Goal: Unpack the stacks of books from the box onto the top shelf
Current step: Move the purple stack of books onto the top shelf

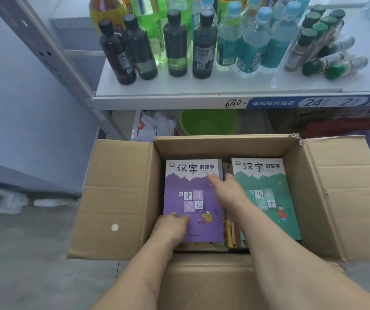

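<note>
An open cardboard box (pixel 116 198) stands on the floor below me with two stacks of books inside. The left stack has a purple-covered book (pixel 193 211) on top, the right stack a green-covered book (pixel 266 193). My left hand (pixel 172 227) grips the near left edge of the purple stack, its fingers curled down beside it. My right hand (pixel 226 189) lies on the purple book's right side, thumb on the cover and fingers reaching into the gap between the stacks. More books (pixel 232 233) stand on edge in that gap.
A white shelf (pixel 179 90) just behind the box carries several dark, green and clear-blue bottles (pixel 202 45). A green basin (pixel 208 121) and bags sit on the level under it. A grey upright post (pixel 52 57) runs at the left.
</note>
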